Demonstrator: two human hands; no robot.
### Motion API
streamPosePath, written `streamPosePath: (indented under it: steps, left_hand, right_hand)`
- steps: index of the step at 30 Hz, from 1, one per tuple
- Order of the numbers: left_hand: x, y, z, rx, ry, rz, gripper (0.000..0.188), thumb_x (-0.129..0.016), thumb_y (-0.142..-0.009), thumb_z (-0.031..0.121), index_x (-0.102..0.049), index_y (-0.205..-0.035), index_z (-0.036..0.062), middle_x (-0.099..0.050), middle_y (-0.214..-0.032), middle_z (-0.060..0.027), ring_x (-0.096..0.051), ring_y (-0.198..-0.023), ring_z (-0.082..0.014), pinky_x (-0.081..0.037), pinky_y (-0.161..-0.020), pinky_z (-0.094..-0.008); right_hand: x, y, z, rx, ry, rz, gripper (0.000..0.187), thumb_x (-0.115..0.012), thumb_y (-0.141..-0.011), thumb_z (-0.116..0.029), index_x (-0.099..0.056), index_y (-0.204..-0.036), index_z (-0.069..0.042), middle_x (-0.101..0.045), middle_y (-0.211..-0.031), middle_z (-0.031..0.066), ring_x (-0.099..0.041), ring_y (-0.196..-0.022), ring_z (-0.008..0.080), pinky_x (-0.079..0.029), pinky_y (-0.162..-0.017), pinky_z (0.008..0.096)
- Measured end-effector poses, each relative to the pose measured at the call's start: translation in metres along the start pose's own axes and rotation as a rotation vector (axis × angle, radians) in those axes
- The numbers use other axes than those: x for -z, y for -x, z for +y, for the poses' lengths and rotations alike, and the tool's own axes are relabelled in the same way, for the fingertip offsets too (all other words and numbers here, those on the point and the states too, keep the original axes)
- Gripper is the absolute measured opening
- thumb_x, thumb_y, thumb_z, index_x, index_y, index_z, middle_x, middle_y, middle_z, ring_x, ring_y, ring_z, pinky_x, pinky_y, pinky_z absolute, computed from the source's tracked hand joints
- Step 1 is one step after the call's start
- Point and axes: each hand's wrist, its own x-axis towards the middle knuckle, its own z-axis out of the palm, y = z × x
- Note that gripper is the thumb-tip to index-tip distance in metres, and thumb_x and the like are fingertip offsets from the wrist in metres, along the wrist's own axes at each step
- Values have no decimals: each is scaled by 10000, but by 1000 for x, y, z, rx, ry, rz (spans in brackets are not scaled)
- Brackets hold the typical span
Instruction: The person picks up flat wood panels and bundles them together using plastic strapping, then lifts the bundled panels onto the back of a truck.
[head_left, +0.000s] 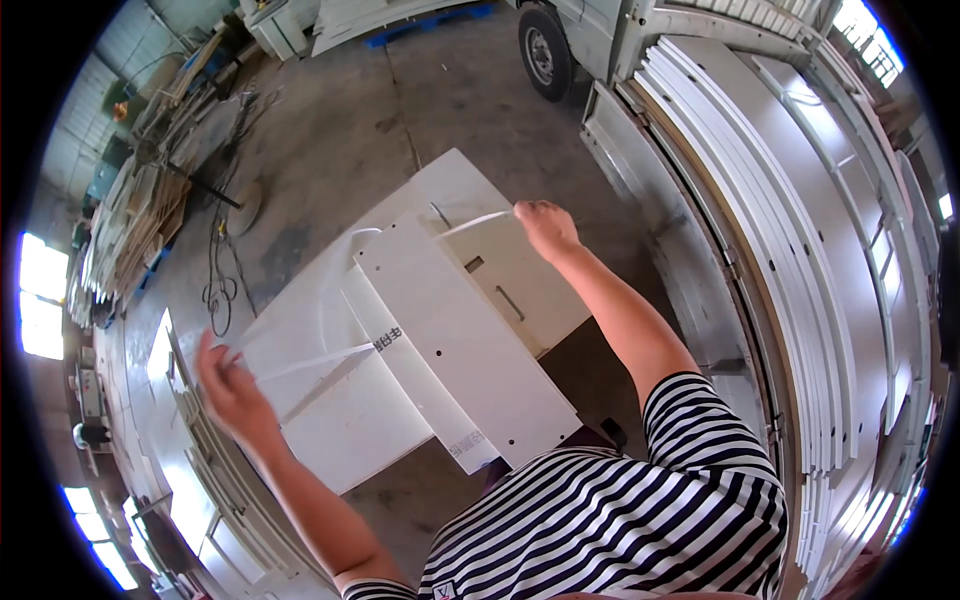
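A long white panel point(460, 330) lies at a slant on top of a wider white board point(330, 400), with small holes and slots in it. A thin clear film is peeled up from it. My left hand point(228, 385) pinches one end of a film strip point(310, 362) at the near left. My right hand point(545, 225) grips the other film strip point(470, 224) at the far end of the panel. Both arms are stretched out over the boards, and a striped black-and-white shirt fills the lower edge.
Stacks of white panels point(780, 260) lean along the right. More white boards point(190, 470) lie at the lower left. A vehicle wheel point(543, 52) stands at the top. Cables point(218, 280) and a round base point(243, 208) lie on the concrete floor; piled boards sit far left.
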Motion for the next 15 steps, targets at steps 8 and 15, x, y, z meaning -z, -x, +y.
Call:
streamPosePath:
  steps: [8,15]
  left_hand:
    - [26,-20,58,38,56,111,309,-403,-847,14,-567,-1110,20,-574,-1162,-37,-456,-661,-96,-418,-644,-228]
    - [20,-13,62,123,-1,126,365,-411,-880,24,-556,-1212,71,-575,-1018,-66,-438,-691,-93,-391,-638,-227]
  right_hand:
    - [-31,2,37,-247,-797,279,233,-471,-902,-176,-594,-908,22,-637,-686,174,-647,-671,321,-512,-646,396]
    - [-127,-10,8,-215,-639,183,269,-419,-933,-173,-599,-883,21,-655,-690,145,-669,-610,216,-537,-541,331]
